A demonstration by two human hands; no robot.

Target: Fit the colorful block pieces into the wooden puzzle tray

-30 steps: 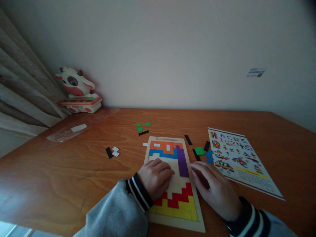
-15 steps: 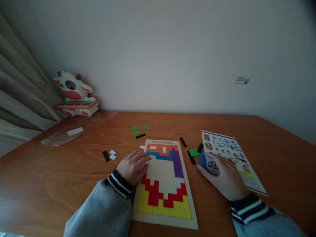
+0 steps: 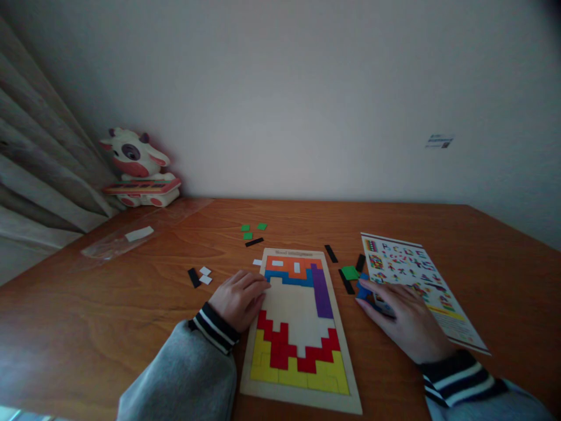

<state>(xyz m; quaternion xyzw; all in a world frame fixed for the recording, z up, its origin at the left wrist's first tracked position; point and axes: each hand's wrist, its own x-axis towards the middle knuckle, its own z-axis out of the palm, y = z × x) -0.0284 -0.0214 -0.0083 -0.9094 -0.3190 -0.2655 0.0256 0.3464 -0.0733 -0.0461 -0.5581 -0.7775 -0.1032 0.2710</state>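
Note:
A wooden puzzle board [image 3: 287, 304] lies in front of me, with a pale bare area in its middle. Orange pieces [image 3: 287, 264], a blue strip and a purple piece [image 3: 323, 298] fill its upper part. Red pieces [image 3: 280, 349] and yellow pieces [image 3: 293, 380] cover the lower part. My left hand [image 3: 239, 299] rests over the board's left edge, fingers stretched out and holding nothing visible. To the right of the board, my right hand [image 3: 407, 320] has thumb and fingers closed on a blue puzzle piece [image 3: 363, 288], partly hidden by the fingers.
A printed pattern sheet [image 3: 398, 250] lies partly beneath my right hand. Loose black strips [image 3: 331, 254], a green piece [image 3: 350, 273], small green squares [image 3: 262, 226] and white squares [image 3: 205, 280] surround the board. Farther back are a clear plastic bag [image 3: 105, 250] and a cow toy [image 3: 140, 161].
The whole view has shifted slightly, so things appear a little farther right. My right hand stays at the blue piece, its fingers covering more of it. My left hand keeps its place on the board.

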